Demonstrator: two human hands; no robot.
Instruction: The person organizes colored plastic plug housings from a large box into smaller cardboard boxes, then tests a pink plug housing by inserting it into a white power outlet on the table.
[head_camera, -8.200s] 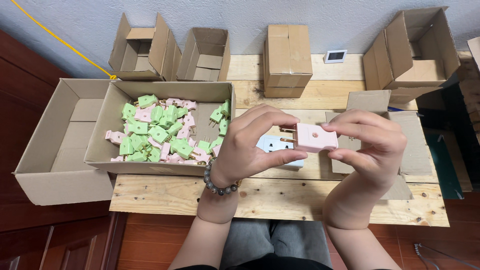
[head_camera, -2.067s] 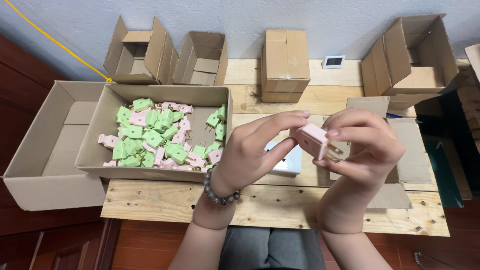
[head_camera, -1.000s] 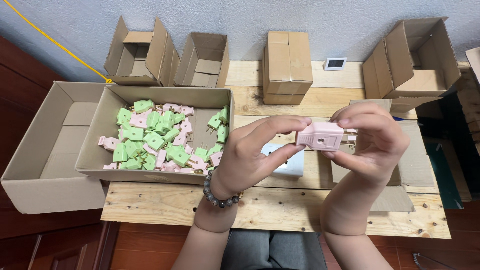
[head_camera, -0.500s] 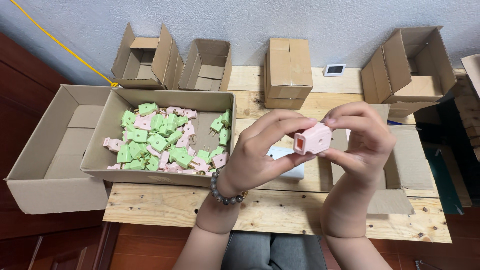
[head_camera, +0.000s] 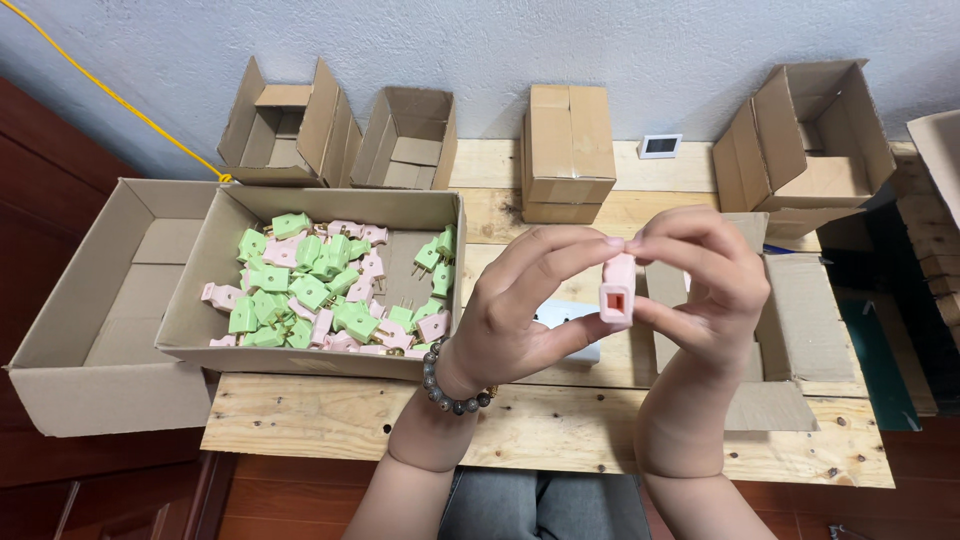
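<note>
**Two hands pinch a pink plug body above a wooden table**

A small pink plastic plug (head_camera: 618, 290) is held end-on to the camera, its reddish rectangular opening facing up. The left hand (head_camera: 520, 310) presses thumb and forefinger against its near side; the right hand (head_camera: 700, 290) pinches it from the far side, fingers curled over the top. Both grips are closed on the plug. Just below the grip lies a white object (head_camera: 570, 325), mostly hidden, possibly a socket block. Left of the grip sits a cardboard tray (head_camera: 200, 300) filled with green and pink plugs (head_camera: 320, 295); a larger empty box (head_camera: 90, 330) lies beyond it. Past the grip, four small cartons (head_camera: 568, 150) line the wall. A flat carton (head_camera: 790, 330) rests right of the grip on the wooden table (head_camera: 540, 430).

The plug is held only by fingertips, so a slip of the thumb could drop it onto the table edge or into the lap.

Half a second ago the plug showed its side; now it is turned with the opening toward the camera.
</note>
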